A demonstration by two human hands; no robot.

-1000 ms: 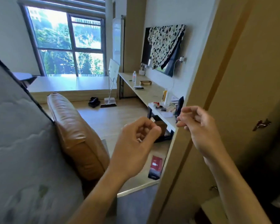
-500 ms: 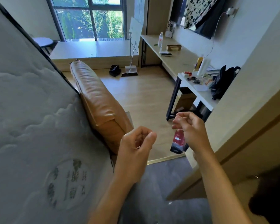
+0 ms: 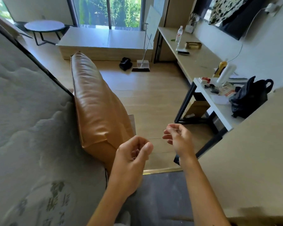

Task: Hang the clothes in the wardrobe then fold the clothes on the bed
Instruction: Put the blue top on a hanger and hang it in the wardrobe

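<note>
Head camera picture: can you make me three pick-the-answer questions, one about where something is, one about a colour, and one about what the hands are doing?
1. Where is the black bag?
A) on the white table
B) on the floor
C) hanging on the window

2. What colour is the big cushion?
A) blue
B) brown
C) pink

3. What are the left hand and right hand doing?
A) holding a shirt
B) fingers curled, holding nothing
C) pressed flat on the wall

Answers:
1 A, the bag sits on the tabletop.
2 B, its shiny cover is brown.
3 B, both hands are up in the air with curled fingers and nothing shows in them.
</note>
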